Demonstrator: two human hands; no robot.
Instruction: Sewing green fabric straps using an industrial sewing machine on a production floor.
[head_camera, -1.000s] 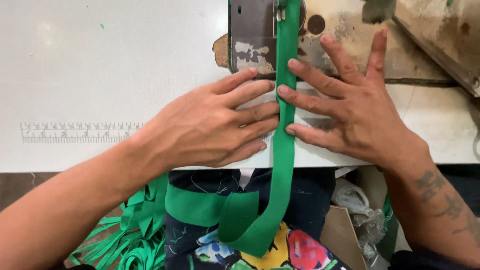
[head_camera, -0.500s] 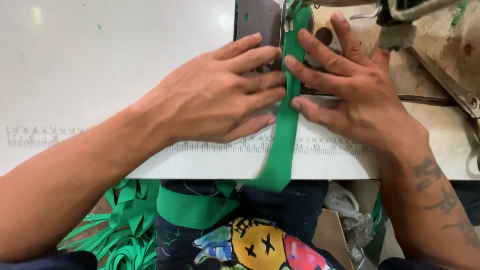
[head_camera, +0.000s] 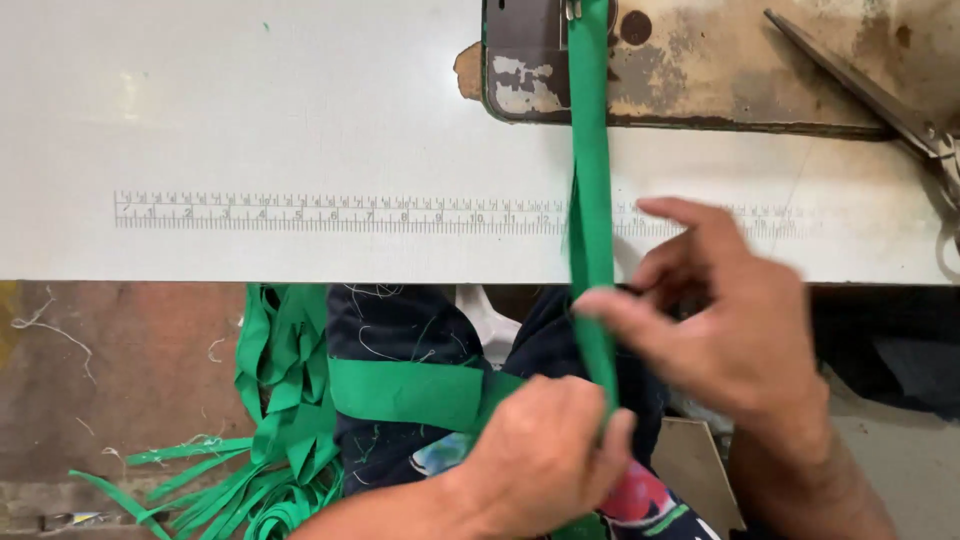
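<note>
A long green fabric strip (head_camera: 590, 170) runs from the worn sewing machine bed (head_camera: 720, 70) down over the white table's front edge (head_camera: 300, 250) to my lap. My left hand (head_camera: 545, 455) is below the table edge, its fingers closed around the strip's lower part. My right hand (head_camera: 720, 320) pinches the strip between thumb and forefinger just above the left hand, a little under the table edge. The strip looks folded lengthwise and taut.
A printed ruler scale (head_camera: 340, 213) lies along the table front. Scissors (head_camera: 880, 95) rest at the right on the machine bed. A heap of green strips (head_camera: 265, 440) lies on the floor to the left. A wider green band (head_camera: 405, 390) crosses my lap.
Both hands have left the table top and dropped below its edge. They were pressing flat beside the strip; now each grips it lower down.
</note>
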